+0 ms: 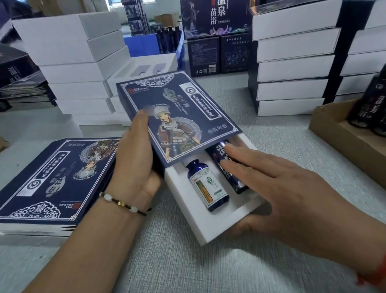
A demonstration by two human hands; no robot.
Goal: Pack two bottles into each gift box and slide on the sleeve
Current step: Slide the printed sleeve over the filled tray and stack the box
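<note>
A white gift box [206,228] lies at the middle of the table with two bottles in its foam insert: a small blue bottle [207,189] with a white-green label and a taller dark bottle [227,165] beside it. A dark blue printed sleeve [178,112] covers the far half of the box. My left hand [138,156] grips the sleeve's left edge, thumb on top. My right hand [283,188] holds the box's near right corner, thumb under the edge, and its straight fingers press on the dark bottle.
A stack of flat blue sleeves [41,185] lies at the left. White boxes [79,52] are piled behind it and more white boxes [293,61] at the back right. A cardboard tray [340,139] with dark bottles [380,101] sits at the right. An open foam insert [145,71] lies behind the sleeve.
</note>
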